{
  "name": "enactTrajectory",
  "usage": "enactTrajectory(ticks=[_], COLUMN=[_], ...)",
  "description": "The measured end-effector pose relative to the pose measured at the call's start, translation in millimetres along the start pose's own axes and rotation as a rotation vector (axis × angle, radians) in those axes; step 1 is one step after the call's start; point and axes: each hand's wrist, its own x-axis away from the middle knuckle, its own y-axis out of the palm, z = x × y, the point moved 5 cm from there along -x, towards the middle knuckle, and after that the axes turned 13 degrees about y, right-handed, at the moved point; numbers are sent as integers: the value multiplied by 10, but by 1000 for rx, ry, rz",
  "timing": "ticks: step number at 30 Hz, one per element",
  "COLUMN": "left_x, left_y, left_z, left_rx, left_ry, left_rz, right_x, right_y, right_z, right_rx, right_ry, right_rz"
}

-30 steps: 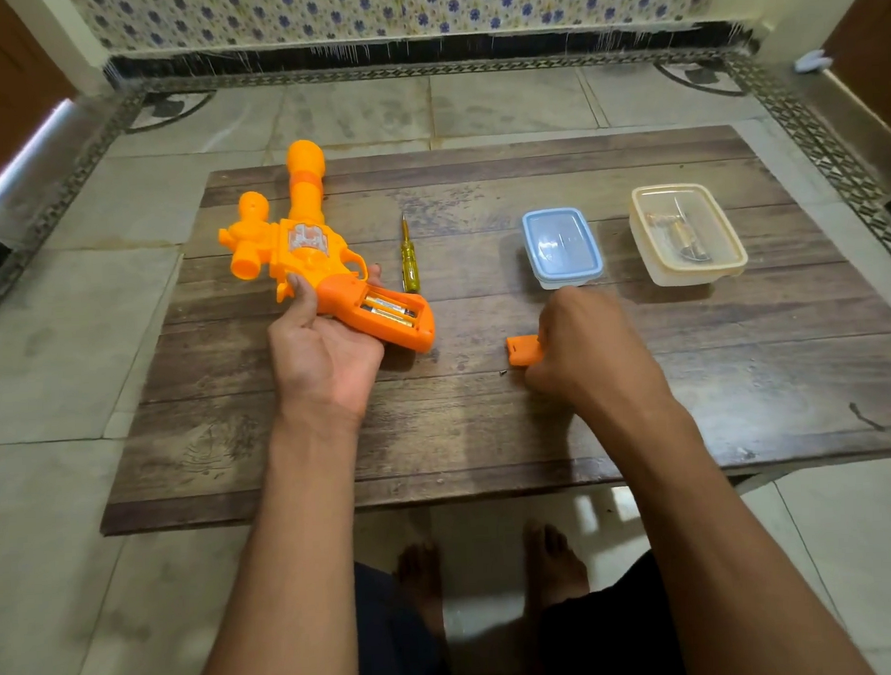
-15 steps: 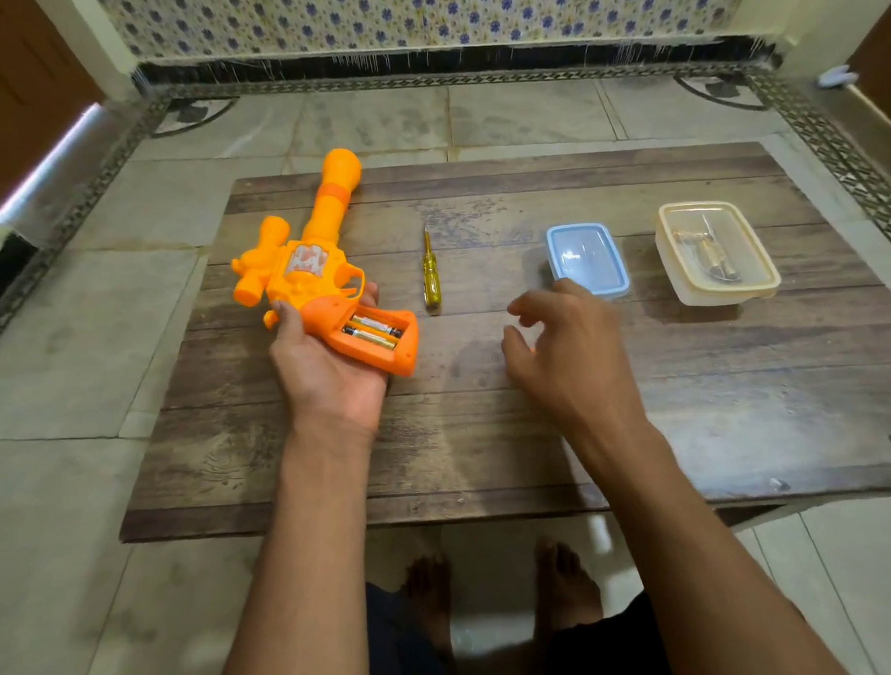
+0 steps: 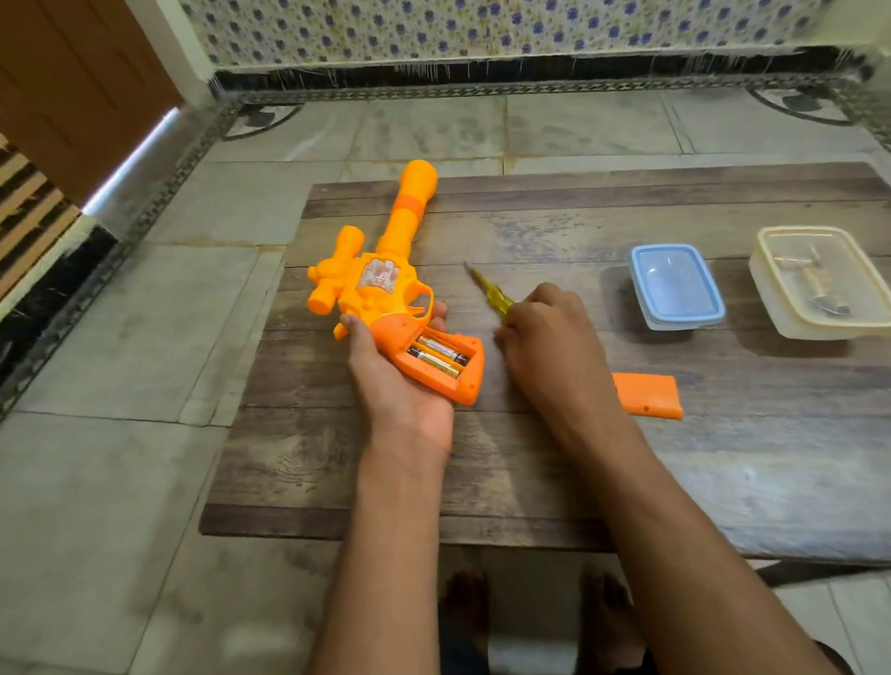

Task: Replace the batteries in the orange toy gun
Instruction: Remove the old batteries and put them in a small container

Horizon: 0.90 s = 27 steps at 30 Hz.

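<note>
1. The left hand (image 3: 402, 384) is curled under the grip of the gun (image 3: 381, 289), fingers wrapped round it and thumb on the near side. It holds the gun tilted, barrel toward the far left corner of the bench (image 3: 740, 458), with the open battery bay facing up.
2. The right hand (image 3: 544, 344) is closed round the handle of the screwdriver (image 3: 492, 295), just beside the gun; the shaft points toward the far edge.
3. Two batteries (image 3: 436, 355) sit side by side in the bay. If the screwdriver is used to lever them out, the tip could slip, gouge the plastic or bend a contact spring. A battery could also pop free and roll off the near-left edge.
4. The cover (image 3: 647, 393) lies on the bench behind the right wrist, near the middle. A backward sweep of the forearm could push it toward the near edge.
5. The wrist hides part of the cover, and no screw can be made out.
6. The screwdriver is blurred, so its tip type is unclear. The fingers hide the grip on it.
7. Toward the right edge stand a blue lid (image 3: 676, 286) and a tub (image 3: 830, 286). The tub's contents are indistinct; I cannot tell whether they are fresh batteries.
</note>
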Motion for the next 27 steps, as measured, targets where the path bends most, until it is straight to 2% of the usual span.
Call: enactTrajectory(ticks=[6,9,12,15,17,21,27], left_x=[-3,-7,-11,-1,11,36,79], left_y=[-23,-27,-19,-1,16,24,47], left_z=[35,17,-21,-49,-69,-100,-132], left_rx=[-38,-49,-59,-89,-108,-131,-179], left_ry=[-9,-7,-6,-6,-18,-31,-13], left_rz=[1,-7,-13,-5,-2,-4,-16], right_x=[86,166,275,302,307,365,480], right_y=[-257,-465,-646,-693,-735,-732,-620], right_z=[109,130,209,230,202,89,-47], right_rx=[-213,-425,-674,-987,-1072,-1100,-1004], right_ry=[-9,-12,97,129,81,-63,-261], right_rz=[165,361,526,484,497,440,363])
